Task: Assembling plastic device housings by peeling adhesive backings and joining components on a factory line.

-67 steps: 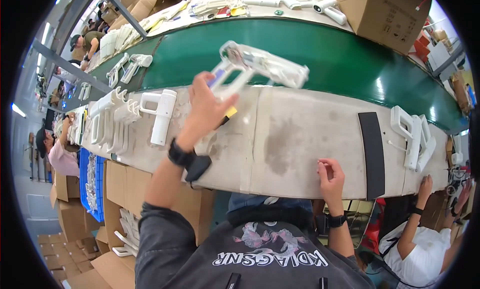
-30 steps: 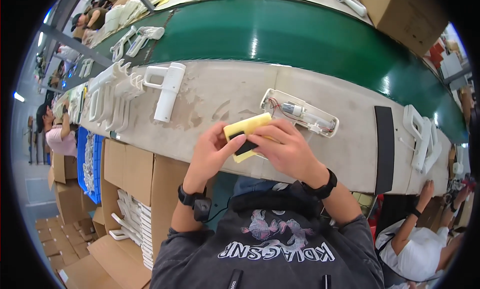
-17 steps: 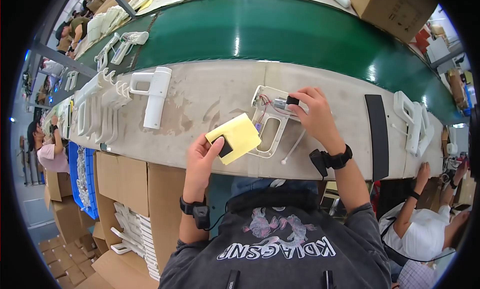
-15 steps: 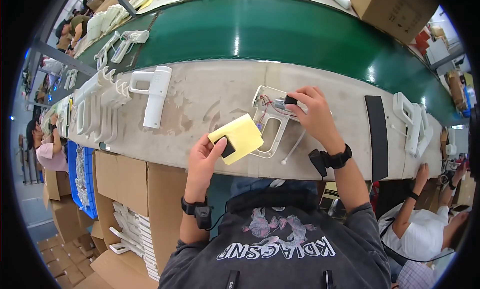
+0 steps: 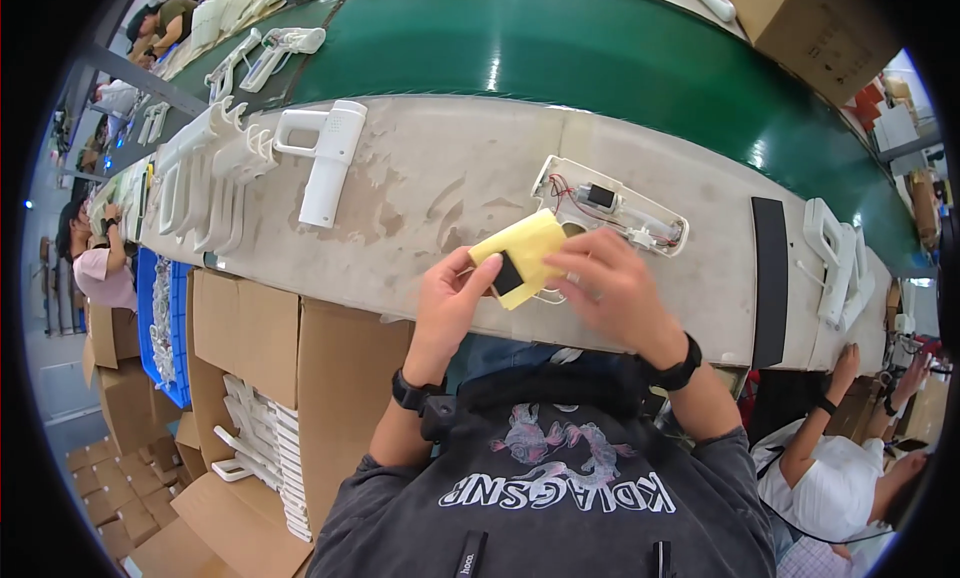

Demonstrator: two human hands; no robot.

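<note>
My left hand [image 5: 447,300] pinches a yellow sheet of paper [image 5: 545,240], its thumb beside a black rectangular pad [image 5: 507,274] on the sheet. At the sheet's right edge is my right hand [image 5: 612,286], fingers bent and smeared by motion; whether they grip the paper I cannot tell. Beyond both hands lies a white half shell [image 5: 672,240] of a handled device, with red wires and a metal motor inside. A black piece [image 5: 600,196] sits on the motor. The shell's handle is partly hidden behind the sheet and my right hand.
Left on the worktable stand a white handled device [image 5: 330,168] and a row of white shells [image 5: 200,178]. A long black strip [image 5: 769,283] and more white housings [image 5: 835,263] lie right. A green conveyor [image 5: 600,58] runs behind. A cardboard box [image 5: 245,328] stands below; a co-worker [image 5: 825,468] sits right.
My right hand has left the motor, where a black piece now sits, and come down to the yellow sheet. My left hand still holds the sheet.
</note>
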